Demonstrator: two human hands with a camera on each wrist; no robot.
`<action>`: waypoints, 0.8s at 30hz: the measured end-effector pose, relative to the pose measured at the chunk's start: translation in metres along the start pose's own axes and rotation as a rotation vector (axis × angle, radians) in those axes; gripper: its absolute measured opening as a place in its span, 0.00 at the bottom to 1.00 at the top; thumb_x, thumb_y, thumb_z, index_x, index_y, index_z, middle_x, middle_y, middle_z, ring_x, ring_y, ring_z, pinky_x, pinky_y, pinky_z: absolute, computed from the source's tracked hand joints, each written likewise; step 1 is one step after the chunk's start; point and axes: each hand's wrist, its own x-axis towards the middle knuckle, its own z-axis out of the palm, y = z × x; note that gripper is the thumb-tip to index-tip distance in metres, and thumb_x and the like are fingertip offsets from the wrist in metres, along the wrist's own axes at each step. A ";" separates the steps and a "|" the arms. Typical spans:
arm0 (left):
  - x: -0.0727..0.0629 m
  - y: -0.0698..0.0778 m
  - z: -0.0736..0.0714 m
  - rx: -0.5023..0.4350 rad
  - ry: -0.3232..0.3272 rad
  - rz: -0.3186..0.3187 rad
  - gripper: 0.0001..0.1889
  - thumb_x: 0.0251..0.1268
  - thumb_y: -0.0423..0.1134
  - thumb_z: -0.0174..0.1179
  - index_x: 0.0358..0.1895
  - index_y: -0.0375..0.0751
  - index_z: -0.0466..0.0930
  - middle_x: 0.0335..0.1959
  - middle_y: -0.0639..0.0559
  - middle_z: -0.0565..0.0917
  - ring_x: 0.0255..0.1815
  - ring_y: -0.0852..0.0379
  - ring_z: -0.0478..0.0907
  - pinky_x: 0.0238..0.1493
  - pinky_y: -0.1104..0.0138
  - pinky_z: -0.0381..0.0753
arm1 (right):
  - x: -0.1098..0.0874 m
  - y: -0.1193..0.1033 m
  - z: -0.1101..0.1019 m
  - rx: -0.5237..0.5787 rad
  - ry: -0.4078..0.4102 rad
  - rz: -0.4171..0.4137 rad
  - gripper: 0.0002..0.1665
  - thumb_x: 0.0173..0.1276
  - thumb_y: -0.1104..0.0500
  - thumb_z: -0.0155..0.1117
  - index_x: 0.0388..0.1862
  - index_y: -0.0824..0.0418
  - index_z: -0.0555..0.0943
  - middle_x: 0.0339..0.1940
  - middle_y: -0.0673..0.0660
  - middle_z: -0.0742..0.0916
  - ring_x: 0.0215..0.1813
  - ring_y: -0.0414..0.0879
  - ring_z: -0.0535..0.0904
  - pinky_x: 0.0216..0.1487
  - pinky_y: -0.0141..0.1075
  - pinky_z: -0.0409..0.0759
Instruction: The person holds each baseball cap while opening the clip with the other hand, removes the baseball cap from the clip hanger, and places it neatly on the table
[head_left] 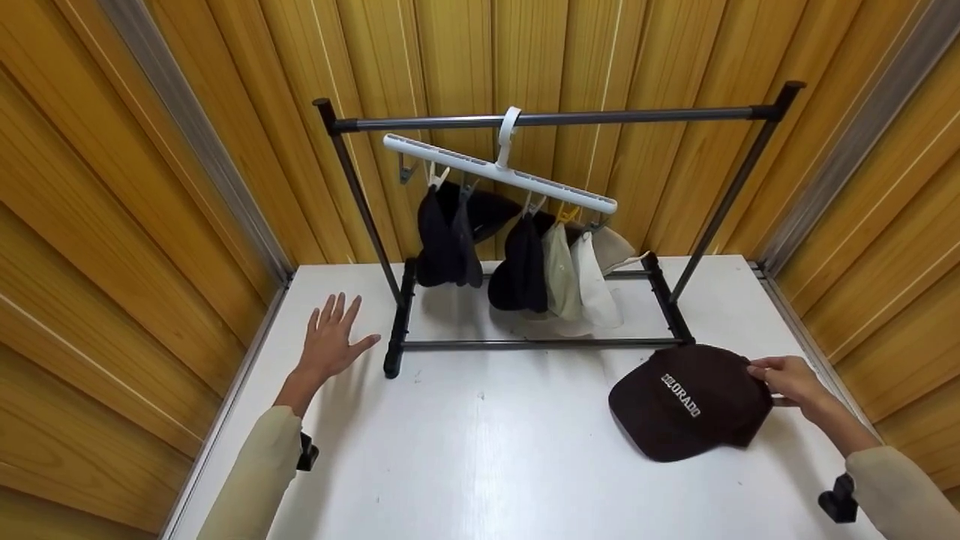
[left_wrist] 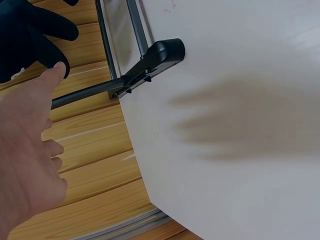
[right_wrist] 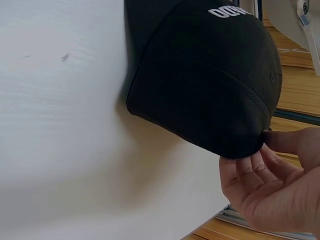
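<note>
wood-patterned walls (head_left: pixel 457 60) back a white surface (head_left: pixel 465 457). head view: the right hand (head_left: pixel 791 384) pinches the brown cap (head_left: pixel 690 412) by its back edge, near the front right corner of the rack (head_left: pixel 645 116); so narrow a hold could let it slip, and a bump might swing the askew hanger (head_left: pixel 450 157). left wrist: the left hand (left_wrist: pixel 27 160) is free, thumb outstretched. right wrist: thumb and curled fingers sandwich the cap's edge.
</note>
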 end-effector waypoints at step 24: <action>0.009 0.034 -0.018 0.005 0.005 0.093 0.39 0.67 0.55 0.56 0.76 0.41 0.55 0.76 0.33 0.56 0.78 0.36 0.50 0.73 0.40 0.47 | -0.006 -0.062 0.038 -0.552 0.194 -0.328 0.19 0.69 0.57 0.59 0.50 0.70 0.81 0.43 0.70 0.86 0.47 0.68 0.81 0.40 0.56 0.76</action>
